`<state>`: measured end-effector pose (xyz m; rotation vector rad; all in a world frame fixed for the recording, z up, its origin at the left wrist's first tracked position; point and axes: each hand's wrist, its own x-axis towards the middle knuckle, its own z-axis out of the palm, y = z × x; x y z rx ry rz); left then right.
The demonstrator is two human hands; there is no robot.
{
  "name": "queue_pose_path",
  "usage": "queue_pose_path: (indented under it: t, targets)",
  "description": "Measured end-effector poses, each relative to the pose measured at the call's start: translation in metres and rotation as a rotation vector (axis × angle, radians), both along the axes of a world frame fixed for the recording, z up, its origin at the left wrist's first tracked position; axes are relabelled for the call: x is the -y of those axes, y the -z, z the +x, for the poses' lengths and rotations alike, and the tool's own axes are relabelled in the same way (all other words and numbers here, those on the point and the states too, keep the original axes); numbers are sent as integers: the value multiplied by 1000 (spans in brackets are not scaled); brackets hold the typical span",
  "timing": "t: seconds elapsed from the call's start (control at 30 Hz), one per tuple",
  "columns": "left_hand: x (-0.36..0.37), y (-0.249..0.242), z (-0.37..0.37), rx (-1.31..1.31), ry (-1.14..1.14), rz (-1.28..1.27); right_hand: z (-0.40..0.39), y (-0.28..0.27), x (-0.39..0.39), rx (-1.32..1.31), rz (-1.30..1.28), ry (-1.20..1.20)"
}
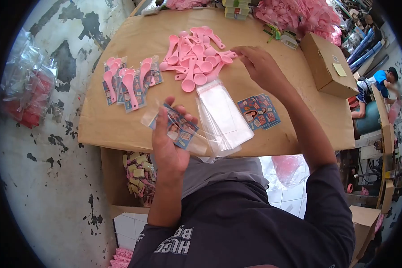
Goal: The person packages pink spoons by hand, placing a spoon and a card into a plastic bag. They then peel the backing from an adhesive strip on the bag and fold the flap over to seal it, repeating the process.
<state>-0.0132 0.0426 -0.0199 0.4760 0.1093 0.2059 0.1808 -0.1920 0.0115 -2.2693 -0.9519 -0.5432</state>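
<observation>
My left hand [169, 143] is closed on a clear plastic bag [196, 145] with a blue printed card [179, 129] inside it, held above the table's front edge. Farther off, my right hand [261, 67] pinches the end of a pink spoon [228, 54] at the right side of a heap of pink measuring spoons [194, 56]. Between my hands lies a stack of clear plastic bags [225, 116]. Several printed cards [260, 111] are spread to its right. At the left, bagged spoons with cards [128, 87] lie in a group.
A cardboard box [328, 64] stands at the table's right, near a large heap of pink pieces in plastic [299, 18]. Below the table, an open carton [138, 176] holds packed pieces. A peeling wall [62, 147] borders the left. Another person [377, 87] sits at far right.
</observation>
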Motion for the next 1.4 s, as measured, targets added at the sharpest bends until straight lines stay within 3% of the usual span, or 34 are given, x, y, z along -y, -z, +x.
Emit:
queue_pose_path:
  t: [0.17,0.27,0.57,0.7,0.77,0.87,0.9,0.97,1.07,1.17,1.4]
  targets:
    - [-8,0,-6,42,14,49,72,14,-13,102,-424,-12]
    - [-15,3,-9,30,-14,50,88,24,-11,-9,-445,23]
    - [-20,12,3,21,-16,114,58,19,28,-232,-140,70]
    - [-16,10,7,50,4,142,52,6,49,-290,-155,89]
    - [-15,10,9,57,14,136,49,-15,51,-555,-351,150]
    - [-15,10,9,70,13,132,52,-29,49,-640,-422,137]
    - [-16,10,8,74,12,133,54,-26,44,-635,-424,137]
    - [-19,11,8,68,-18,101,59,-11,34,-364,-322,102]
    - [-24,10,8,65,-53,84,71,7,28,-315,-382,29]
    - [-28,10,3,70,-81,75,73,6,30,-436,-312,8]
    - [-30,11,12,137,-136,36,57,11,50,-427,-234,120]
